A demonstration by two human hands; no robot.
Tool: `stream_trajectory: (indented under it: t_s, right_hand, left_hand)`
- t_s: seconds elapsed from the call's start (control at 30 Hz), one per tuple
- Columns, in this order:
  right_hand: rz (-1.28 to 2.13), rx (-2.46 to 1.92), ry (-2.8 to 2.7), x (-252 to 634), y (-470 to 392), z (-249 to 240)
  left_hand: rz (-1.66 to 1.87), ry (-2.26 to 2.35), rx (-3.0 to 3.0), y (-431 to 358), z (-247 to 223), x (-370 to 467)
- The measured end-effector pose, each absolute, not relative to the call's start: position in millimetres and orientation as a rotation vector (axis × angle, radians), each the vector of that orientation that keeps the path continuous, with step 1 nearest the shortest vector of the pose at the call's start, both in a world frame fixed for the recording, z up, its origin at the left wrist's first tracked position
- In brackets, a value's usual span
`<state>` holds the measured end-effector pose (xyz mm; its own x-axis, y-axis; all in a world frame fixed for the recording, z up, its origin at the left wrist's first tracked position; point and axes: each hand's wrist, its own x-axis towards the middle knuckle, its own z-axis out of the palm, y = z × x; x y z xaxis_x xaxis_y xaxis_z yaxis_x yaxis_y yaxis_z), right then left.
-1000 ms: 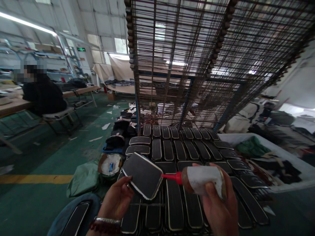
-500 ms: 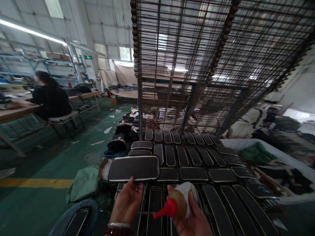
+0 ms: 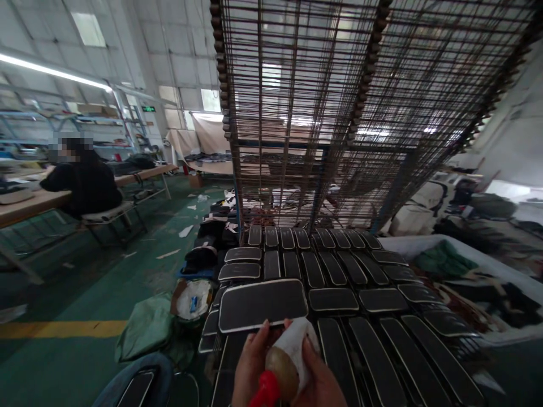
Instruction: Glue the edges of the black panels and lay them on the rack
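Observation:
In the head view, my right hand [image 3: 320, 370] is closed round a squeeze bottle [image 3: 283, 367] with a red nozzle tip, wrapped partly in white cloth or paper. The red tip [image 3: 266, 389] points down towards me. My left hand [image 3: 250, 362] is close beside the bottle, its fingers closed on the near edge of a dark rectangular panel [image 3: 263, 305]. This panel has rounded corners and a pale line along its border. It is held slightly tilted above similar dark panels [image 3: 333, 299] laid out in rows. The bottle partly hides my left fingers.
A tall wire rack [image 3: 297, 124] rises behind the panels. At left stand a round tub [image 3: 193, 299] with a blue item in it, a green bag [image 3: 146, 325] and a stool [image 3: 136, 373] bearing a panel. A white bin [image 3: 479, 254] is at right. A person [image 3: 87, 181] sits at a table.
My left hand and the panel have moved right and slightly down. The bottle has shifted left, its red tip now lower, and my hands are closer together. The round tub shows more fully.

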<state>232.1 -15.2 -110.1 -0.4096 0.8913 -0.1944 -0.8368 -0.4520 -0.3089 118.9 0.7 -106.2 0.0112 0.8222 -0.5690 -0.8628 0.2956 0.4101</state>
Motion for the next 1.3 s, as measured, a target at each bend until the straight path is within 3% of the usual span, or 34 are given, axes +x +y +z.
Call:
stream_trajectory:
  t_s: [0.27,0.4,0.57,0.73,0.87,1.1,1.3]
  right_hand:
    - [2.208,-0.510,-0.303,280,-4,-69]
    - [2.231,-0.639,-0.429,293,4,-51]
    - [2.233,-0.664,-0.629,283,11,-36]
    - [2.186,-0.696,-0.687,279,8,-36]
    - [2.020,-0.738,-0.719,303,8,-35]
    - [1.413,-0.772,-0.782,338,31,7]
    - [1.280,-0.721,-1.013,336,39,23]
  left_hand:
    - [1.230,0.845,0.082,-51,-150,28]
    - [1.026,0.821,0.307,-38,-97,-20]
    - [0.856,1.008,0.788,-3,-18,-4]
    - [0.791,1.044,0.947,10,-5,27]
    - [0.803,0.993,0.933,5,-6,18]
    - [0.610,0.950,0.929,-8,12,1]
    - [0.515,0.945,0.939,-11,18,7]
